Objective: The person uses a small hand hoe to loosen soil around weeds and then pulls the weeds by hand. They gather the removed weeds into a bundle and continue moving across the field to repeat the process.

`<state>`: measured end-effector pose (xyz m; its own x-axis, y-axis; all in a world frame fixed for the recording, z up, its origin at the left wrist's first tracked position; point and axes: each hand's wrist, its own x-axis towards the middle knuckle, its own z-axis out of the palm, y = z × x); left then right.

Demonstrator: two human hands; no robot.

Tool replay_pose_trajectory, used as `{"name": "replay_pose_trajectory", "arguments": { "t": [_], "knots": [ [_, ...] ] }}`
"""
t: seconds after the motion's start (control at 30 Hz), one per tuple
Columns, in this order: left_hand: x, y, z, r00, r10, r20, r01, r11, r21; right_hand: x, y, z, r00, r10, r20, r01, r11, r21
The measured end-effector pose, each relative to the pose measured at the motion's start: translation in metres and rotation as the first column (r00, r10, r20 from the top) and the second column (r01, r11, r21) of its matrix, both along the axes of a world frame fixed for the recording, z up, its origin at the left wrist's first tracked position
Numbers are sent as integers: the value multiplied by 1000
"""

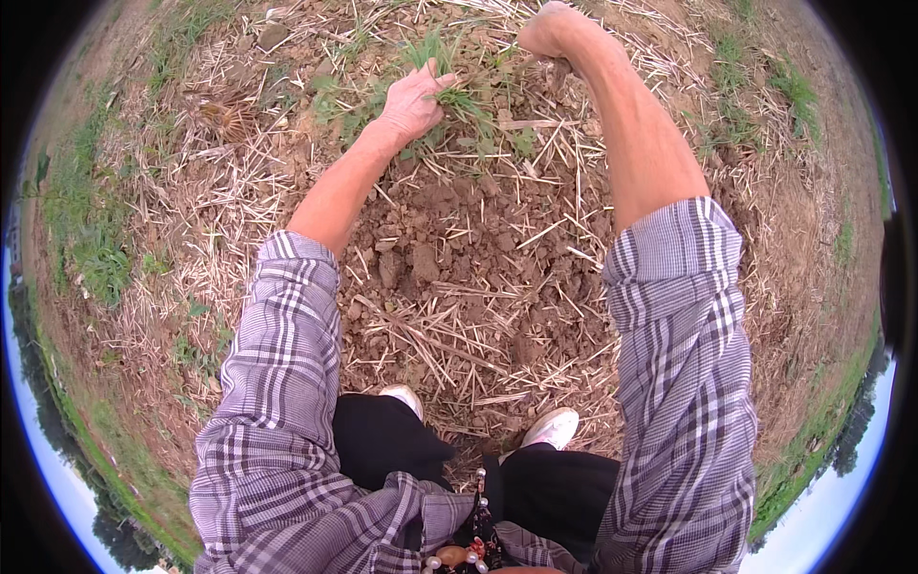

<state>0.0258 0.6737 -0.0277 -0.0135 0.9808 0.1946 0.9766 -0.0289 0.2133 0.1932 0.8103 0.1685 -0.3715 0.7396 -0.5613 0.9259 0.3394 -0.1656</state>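
My left hand (414, 102) is closed around a tuft of green grass (465, 104), whose blades stick out on both sides of the fingers. Low leafy weeds (351, 107) grow just beside it. Farther to the right, at the top of the view, my right hand (551, 32) is curled low over the ground with the wrist bent. Its fingers are turned away from me, so what lies in them is hidden. Brown soil and dry stalks show under that hand. Between my forearms is a patch of loose, broken brown soil (445, 229).
Dry straw (437, 337) is strewn over the soil before my white shoes (552, 428). More green weeds (104, 269) grow at the left, and grass tufts (795, 90) stand at the right. A stone or clod (272, 36) lies at the upper left.
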Motion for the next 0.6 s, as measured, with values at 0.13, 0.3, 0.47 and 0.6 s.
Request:
{"name": "replay_pose_trajectory", "arguments": {
  "t": [0.13, 0.3, 0.47, 0.6],
  "knots": [
    [48, 97, -10, 981, 0, 195, 35, 984, -176, -14, 23, -39, 998, -6, -56, 22, 960, 278],
    [22, 111, -78, 972, -91, 219, 136, 970, -202, -2, -15, -69, 962, -155, -226, 218, 933, 285],
    [35, 109, -62, 962, -231, 145, 266, 912, -312, 41, -68, -105, 923, -188, -335, 270, 938, 216],
    [82, 107, -28, 950, -261, 174, 292, 939, -185, 109, -155, -220, 549, -259, -795, 608, 776, 167]
  ]
}}
